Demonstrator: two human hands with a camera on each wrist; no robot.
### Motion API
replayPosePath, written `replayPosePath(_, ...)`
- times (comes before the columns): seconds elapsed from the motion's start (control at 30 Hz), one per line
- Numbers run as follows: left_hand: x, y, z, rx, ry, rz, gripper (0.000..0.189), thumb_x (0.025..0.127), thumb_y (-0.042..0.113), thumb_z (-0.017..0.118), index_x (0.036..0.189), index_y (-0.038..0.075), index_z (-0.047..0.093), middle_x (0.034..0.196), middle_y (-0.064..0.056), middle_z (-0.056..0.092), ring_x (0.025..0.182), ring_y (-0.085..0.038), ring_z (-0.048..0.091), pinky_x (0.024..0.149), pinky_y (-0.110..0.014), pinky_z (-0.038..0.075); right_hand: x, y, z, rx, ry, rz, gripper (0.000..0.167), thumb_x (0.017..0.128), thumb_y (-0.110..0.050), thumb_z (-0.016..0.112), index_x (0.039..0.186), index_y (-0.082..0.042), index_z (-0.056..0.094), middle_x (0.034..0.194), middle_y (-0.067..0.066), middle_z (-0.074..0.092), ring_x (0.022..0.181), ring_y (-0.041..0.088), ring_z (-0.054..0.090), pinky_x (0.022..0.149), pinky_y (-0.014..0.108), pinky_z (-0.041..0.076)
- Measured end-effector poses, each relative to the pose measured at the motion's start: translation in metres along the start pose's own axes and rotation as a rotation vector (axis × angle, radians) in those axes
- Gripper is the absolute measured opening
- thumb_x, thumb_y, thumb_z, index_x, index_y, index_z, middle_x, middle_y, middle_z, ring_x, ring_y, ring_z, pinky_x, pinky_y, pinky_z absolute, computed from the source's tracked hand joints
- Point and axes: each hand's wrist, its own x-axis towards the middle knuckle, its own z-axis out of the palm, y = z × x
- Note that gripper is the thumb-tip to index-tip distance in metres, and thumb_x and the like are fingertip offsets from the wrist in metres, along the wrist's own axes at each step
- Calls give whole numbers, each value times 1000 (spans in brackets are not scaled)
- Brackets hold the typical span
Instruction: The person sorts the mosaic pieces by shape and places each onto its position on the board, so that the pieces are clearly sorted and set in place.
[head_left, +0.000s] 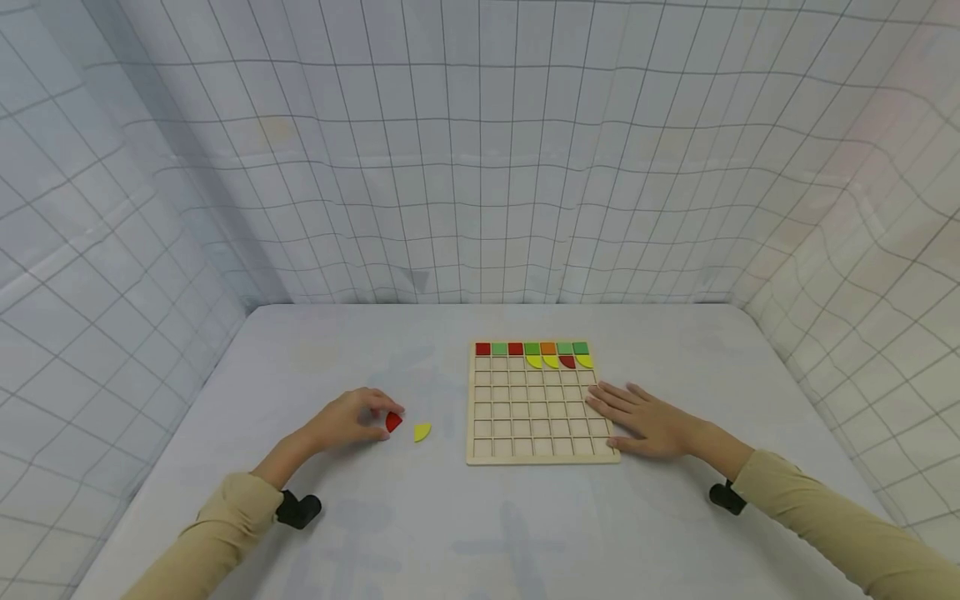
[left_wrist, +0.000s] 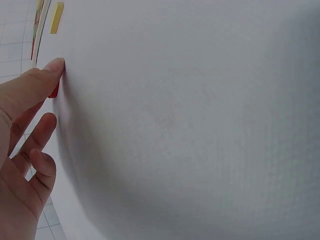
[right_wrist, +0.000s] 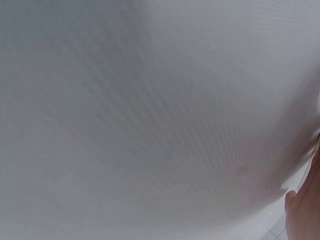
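My left hand [head_left: 352,419] pinches a red quarter-circle piece [head_left: 393,422] between thumb and fingers, low at the table. In the left wrist view the thumb covers most of that red piece [left_wrist: 54,91]. Just right of it lies a yellow quarter-circle piece [head_left: 422,432]. A wooden grid board [head_left: 543,459] is in the middle. Its top row holds red, green and orange square tiles [head_left: 548,348]; below them, at the right, sit yellow quarter-circles [head_left: 533,362] and one dark red quarter-circle [head_left: 567,362]. My right hand [head_left: 652,423] rests with spread fingers on the board's right edge.
The table [head_left: 360,533] has a white cloth cover. White grid-patterned curtains [head_left: 480,183] stand around its back and sides. A black wrist device [head_left: 299,509] shows under the left sleeve, another [head_left: 727,497] by the right sleeve.
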Motion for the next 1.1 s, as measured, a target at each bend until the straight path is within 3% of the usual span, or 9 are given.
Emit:
replayPosePath(0.43,3,0,4,47,35,-77,33,79,21,78,111,13,72,102,2,69,83,-9,52,72,-24,44,-1,-1,0,-7,-9,8,71,99,-52,39,155,-17,15,163,5,11,150,29,12,115,60,13)
replayPosePath(0.73,12,5,2,-49,18,-228,32,78,20,79,107,9,73,103,-6,69,85,-15,53,75,-27,46,0,-1,-1,-15,1,7,71,99,-52,40,155,-17,16,163,4,12,150,29,13,115,60,14)
replayPosePath(1.1,13,1,7,-81,61,-254,32,76,20,80,106,8,74,92,-2,66,74,-13,46,63,-21,39,0,-2,-2,-12,-8,18,70,99,-53,40,155,-18,15,163,3,12,150,28,12,116,59,13)
